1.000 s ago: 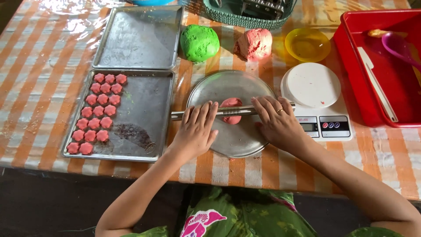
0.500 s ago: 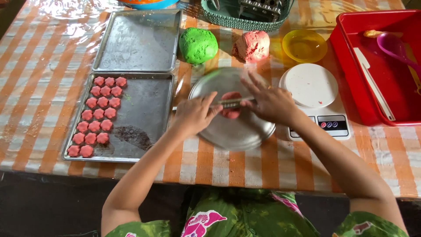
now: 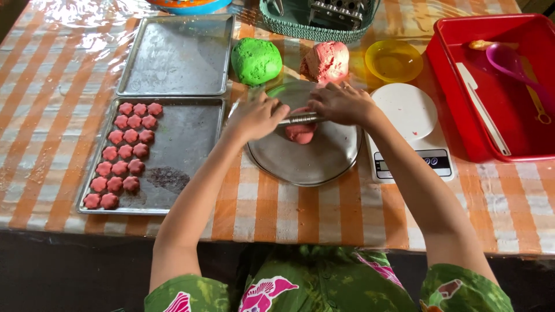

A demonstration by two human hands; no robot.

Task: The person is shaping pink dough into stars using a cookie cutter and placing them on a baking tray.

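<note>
Both of my hands press on a thin metal rolling pin that lies across a round metal plate. My left hand covers the pin's left end and my right hand its right end. Under the pin's middle lies a flattened lump of pink dough. Just beyond the plate sit a green dough ball and a larger pink dough lump.
A baking tray at the left holds several pink flower-shaped pieces; a bare tray lies behind it. A white kitchen scale, a yellow bowl and a red bin with utensils stand at the right. A teal basket is at the back.
Both hands have pushed the rolling pin away from me, from the plate's near part toward its far edge, over the pink dough. The view has shifted slightly.
</note>
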